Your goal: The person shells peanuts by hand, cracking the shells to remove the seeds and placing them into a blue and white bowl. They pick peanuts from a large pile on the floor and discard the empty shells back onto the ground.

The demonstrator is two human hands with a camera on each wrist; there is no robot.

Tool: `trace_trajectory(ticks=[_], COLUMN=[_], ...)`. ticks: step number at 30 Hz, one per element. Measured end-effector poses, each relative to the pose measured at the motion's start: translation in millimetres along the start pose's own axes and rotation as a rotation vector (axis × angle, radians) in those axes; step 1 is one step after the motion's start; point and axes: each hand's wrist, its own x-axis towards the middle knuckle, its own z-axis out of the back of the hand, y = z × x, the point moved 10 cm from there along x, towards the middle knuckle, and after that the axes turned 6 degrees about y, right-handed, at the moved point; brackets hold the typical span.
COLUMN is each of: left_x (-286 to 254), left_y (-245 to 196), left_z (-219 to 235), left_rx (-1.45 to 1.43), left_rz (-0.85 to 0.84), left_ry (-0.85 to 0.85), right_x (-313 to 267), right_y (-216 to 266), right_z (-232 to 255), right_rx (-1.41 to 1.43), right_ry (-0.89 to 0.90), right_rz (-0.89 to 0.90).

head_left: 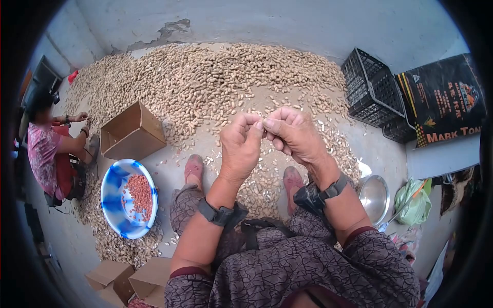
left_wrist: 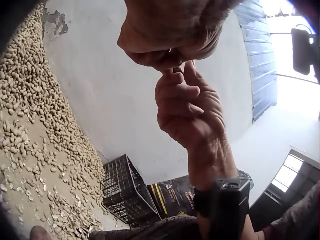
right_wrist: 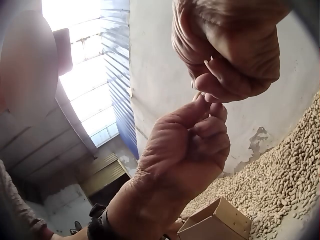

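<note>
My left hand (head_left: 240, 143) and right hand (head_left: 296, 134) meet fingertip to fingertip in front of my body, above the floor. Thumbs and forefingers of both pinch a small peanut (right_wrist: 203, 94), almost wholly hidden by the fingertips. In the left wrist view the right hand (left_wrist: 187, 107) rises from below with its other fingers curled. The right wrist view shows the left hand (right_wrist: 182, 142) from the palm side, fingers bent. Beyond the hands a wide heap of unshelled peanuts (head_left: 195, 77) covers the floor, and broken shells (head_left: 259, 192) lie between my feet.
At left stand a cardboard box (head_left: 120, 136) and a blue-and-white basin (head_left: 115, 205) holding shelled red peanuts (head_left: 138, 192). Another person (head_left: 46, 149) sits farther left. To the right are a black crate (head_left: 372, 90), a black sack (head_left: 447, 102), a metal bowl (head_left: 374, 197) and a green bag (head_left: 415, 205).
</note>
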Motion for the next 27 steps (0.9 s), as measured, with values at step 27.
trace_trajectory(ticks=[27], left_x=[-4.1], left_y=[62.9], left_z=[-13.1], left_rx=[-0.768], left_rz=[0.366], left_ry=[-0.039], right_x=[-14.1], right_y=[28.8], right_z=[-30.4], right_rx=[-0.673], right_ry=[-0.009], right_rz=[0.583])
